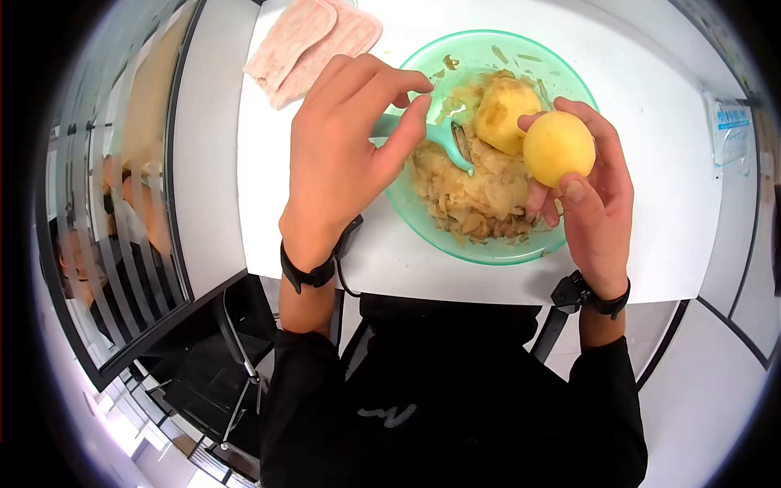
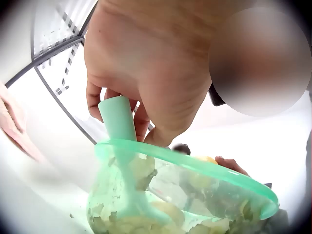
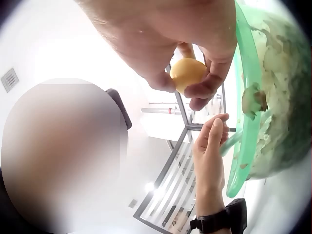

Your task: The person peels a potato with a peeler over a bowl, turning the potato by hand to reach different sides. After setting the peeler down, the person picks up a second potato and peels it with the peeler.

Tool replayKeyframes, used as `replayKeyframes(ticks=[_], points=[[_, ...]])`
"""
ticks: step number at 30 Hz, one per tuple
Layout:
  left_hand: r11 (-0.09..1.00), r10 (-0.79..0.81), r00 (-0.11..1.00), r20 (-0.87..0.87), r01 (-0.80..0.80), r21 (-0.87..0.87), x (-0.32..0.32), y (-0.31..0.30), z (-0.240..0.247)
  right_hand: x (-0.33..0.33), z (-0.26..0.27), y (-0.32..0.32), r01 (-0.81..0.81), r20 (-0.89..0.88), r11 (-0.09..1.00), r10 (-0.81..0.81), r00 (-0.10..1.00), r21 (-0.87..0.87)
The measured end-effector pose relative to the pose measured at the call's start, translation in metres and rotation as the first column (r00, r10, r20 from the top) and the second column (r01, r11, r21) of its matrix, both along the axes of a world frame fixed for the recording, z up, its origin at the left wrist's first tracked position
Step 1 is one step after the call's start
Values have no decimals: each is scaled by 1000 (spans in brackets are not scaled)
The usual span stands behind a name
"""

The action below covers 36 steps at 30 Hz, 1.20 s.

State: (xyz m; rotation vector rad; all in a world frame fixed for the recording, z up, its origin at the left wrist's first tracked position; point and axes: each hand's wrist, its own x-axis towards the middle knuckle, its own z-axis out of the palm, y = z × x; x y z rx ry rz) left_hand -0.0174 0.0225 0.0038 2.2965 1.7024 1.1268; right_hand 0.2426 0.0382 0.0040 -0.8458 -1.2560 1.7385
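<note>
A smooth peeled potato [image 1: 558, 149] is held between the thumb and fingers of my right hand [image 1: 600, 183], over the right side of a translucent green bowl [image 1: 490, 259]. Inside the bowl, a larger peeled potato [image 1: 506, 115] sits on a heap of peelings [image 1: 476, 195]. A mint-green peeler [image 1: 443, 140] leans across the bowl's left rim, its head on the peelings. My left hand [image 1: 346, 134] is above its handle [image 2: 118, 119], with loosely bent fingers and a gap between thumb and index fingertip. The handle's end shows free in the left wrist view.
A folded pink cloth [image 1: 313, 45] lies at the table's back left. The bowl stands on a white table [image 1: 663, 244] with raised panels along its right side. A clear plastic packet [image 1: 730, 134] hangs at the right. A black chair [image 1: 207, 366] stands at the lower left.
</note>
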Motion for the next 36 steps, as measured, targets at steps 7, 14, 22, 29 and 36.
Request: replayKeyframes(ticks=[7, 14, 22, 29, 36], points=[[999, 38, 996, -78, -36, 37, -1, -1, -8, 0, -2, -1, 12, 10, 1000, -12, 1000, 18], [999, 43, 986, -159, -45, -6, -1, -6, -2, 0, -1, 0, 8, -8, 1000, -8, 1000, 12], [996, 5, 999, -38, -2, 91, 6, -8, 10, -2, -3, -1, 34, 34, 999, -34, 999, 3], [588, -575, 695, 432, -16, 808, 57, -85, 69, -2, -5, -3, 24, 54, 998, -27, 998, 50], [666, -675, 541, 501, 155, 730, 63, -155, 115, -4, -2, -5, 27, 70, 999, -30, 997, 39]])
